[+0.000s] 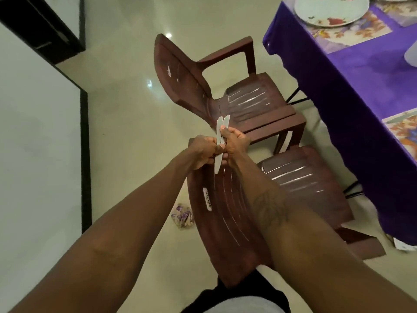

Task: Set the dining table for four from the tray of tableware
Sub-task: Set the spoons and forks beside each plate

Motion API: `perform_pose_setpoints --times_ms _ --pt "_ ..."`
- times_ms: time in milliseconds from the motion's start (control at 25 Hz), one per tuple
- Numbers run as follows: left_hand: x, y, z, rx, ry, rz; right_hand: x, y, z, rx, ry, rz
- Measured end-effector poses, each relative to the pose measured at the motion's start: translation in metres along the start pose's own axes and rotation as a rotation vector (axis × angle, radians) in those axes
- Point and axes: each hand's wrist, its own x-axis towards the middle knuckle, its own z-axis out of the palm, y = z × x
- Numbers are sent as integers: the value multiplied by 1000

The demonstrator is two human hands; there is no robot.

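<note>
Both my hands meet above the back of the near brown chair (228, 222). My left hand (203, 152) and my right hand (237, 141) both curl round a small bunch of pale table knives (220, 132). The blades stick up past my fingers and one handle end pokes out below. The dining table (352, 71), under a purple cloth, stands at the right. A floral plate (331, 10) sits on a floral placemat (352, 32) near its far corner. Another placemat (404, 129) shows at the right edge. No tray is clearly in view.
A second brown plastic chair (243, 93) stands beyond my hands, facing the table. A crumpled purple-and-white scrap (182, 216) lies on the pale tiled floor. A white wall with a dark edge (84, 154) runs along the left.
</note>
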Motion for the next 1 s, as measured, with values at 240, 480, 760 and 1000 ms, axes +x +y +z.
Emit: perform_pose_setpoints --times_ms 240,480,760,1000 --pt "51 49 -40 33 -135 51 29 -28 51 127 80 -28" --pt "105 88 -83 116 -305 100 50 -41 101 152 220 -149" --pt "148 137 -208 224 -473 157 63 -36 229 198 377 -216" --pt "218 209 -286 324 -519 196 112 -59 322 207 361 -240"
